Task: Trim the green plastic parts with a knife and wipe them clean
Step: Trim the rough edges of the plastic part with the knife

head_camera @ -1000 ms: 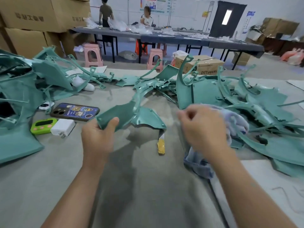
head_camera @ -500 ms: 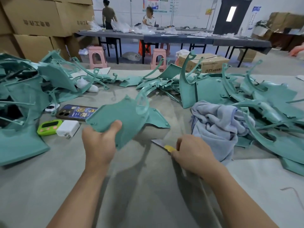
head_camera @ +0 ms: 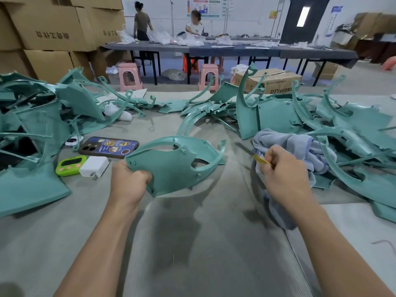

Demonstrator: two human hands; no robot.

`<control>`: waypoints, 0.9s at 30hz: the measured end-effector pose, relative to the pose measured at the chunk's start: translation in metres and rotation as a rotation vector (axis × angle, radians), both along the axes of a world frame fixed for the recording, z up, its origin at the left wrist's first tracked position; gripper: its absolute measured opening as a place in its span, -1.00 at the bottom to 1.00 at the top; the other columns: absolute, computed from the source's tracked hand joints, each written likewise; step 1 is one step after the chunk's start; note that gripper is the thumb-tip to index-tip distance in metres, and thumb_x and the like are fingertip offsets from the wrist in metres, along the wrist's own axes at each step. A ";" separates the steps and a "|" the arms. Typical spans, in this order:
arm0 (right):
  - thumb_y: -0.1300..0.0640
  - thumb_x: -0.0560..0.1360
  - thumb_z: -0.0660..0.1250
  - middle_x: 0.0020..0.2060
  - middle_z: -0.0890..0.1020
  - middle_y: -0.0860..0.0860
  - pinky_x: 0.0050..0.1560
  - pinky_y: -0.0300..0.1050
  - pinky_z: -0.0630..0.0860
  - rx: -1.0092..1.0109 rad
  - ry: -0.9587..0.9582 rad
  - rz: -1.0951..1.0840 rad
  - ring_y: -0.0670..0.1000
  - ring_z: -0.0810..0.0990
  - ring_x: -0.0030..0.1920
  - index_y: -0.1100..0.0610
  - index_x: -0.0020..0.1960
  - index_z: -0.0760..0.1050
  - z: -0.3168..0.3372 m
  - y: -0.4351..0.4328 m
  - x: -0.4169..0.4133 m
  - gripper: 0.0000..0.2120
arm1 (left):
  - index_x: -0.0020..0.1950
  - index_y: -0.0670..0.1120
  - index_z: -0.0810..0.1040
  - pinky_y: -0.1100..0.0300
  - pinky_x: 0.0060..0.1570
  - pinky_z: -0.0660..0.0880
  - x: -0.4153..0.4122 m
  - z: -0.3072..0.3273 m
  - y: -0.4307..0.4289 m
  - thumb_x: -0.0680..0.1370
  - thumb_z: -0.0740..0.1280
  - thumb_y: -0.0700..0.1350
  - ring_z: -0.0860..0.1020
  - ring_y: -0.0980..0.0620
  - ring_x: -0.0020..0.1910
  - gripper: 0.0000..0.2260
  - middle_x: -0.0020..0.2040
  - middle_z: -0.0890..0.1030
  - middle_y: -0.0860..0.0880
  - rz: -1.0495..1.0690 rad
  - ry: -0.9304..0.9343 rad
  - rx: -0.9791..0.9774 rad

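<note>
Curved green plastic part held up tilted; yellow-handled knife beside crumpled blue-grey cloth.

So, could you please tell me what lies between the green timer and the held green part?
The head view shows a white charger beside the timer, then the left hand gripping the green part.

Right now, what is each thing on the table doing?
Left hand, grips the part.
Part, held up in the air.
Right hand, pinches the knife.
Knife, held, blade blurred.
Cloth, crumpled in a heap.
Phone, lying face down.
Charger, unplugged.
</note>
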State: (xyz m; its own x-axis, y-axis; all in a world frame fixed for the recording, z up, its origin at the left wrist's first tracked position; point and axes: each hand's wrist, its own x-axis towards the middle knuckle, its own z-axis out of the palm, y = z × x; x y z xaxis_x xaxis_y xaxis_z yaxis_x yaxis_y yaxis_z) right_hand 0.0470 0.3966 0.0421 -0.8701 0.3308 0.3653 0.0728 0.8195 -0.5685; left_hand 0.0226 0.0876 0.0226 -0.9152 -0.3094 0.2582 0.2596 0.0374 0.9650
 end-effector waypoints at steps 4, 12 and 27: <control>0.21 0.45 0.43 -0.47 0.58 -0.04 -0.37 -0.21 0.31 -0.209 -0.045 0.166 -0.10 0.42 -0.47 0.05 -0.27 0.44 -0.001 -0.018 0.002 -0.80 | -0.26 0.06 0.74 0.13 -0.16 0.62 0.000 -0.003 0.006 0.18 0.20 -0.35 0.69 0.02 -0.20 -0.56 -0.28 0.72 0.05 0.011 0.118 -0.178; 0.09 0.57 0.36 -0.45 0.61 0.00 -0.26 -0.02 0.49 -0.080 -0.266 0.339 -0.02 0.49 -0.43 0.12 -0.31 0.53 -0.019 -0.043 0.003 -0.71 | -0.45 0.06 0.67 0.05 -0.07 0.59 -0.003 -0.010 0.000 0.26 0.33 -0.39 0.68 -0.03 -0.20 -0.66 -0.37 0.67 0.00 -0.044 0.177 -0.223; 0.09 0.52 0.33 -0.48 0.51 -0.01 -0.37 -0.10 0.36 0.043 -0.164 0.318 -0.02 0.44 -0.42 0.13 -0.28 0.51 -0.016 -0.052 0.013 -0.78 | -0.43 0.15 0.67 0.15 -0.15 0.59 0.005 -0.004 0.003 0.24 0.28 -0.29 0.66 0.13 -0.27 -0.66 -0.35 0.68 0.09 0.018 0.112 -0.315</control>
State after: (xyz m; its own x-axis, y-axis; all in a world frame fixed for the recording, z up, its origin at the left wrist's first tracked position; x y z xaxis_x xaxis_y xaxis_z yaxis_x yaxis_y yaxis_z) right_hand 0.0604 0.3449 0.0264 -0.9752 0.0216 0.2201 -0.1021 0.8389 -0.5347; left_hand 0.0277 0.0908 0.0190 -0.8709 -0.2142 0.4422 0.3600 0.3345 0.8710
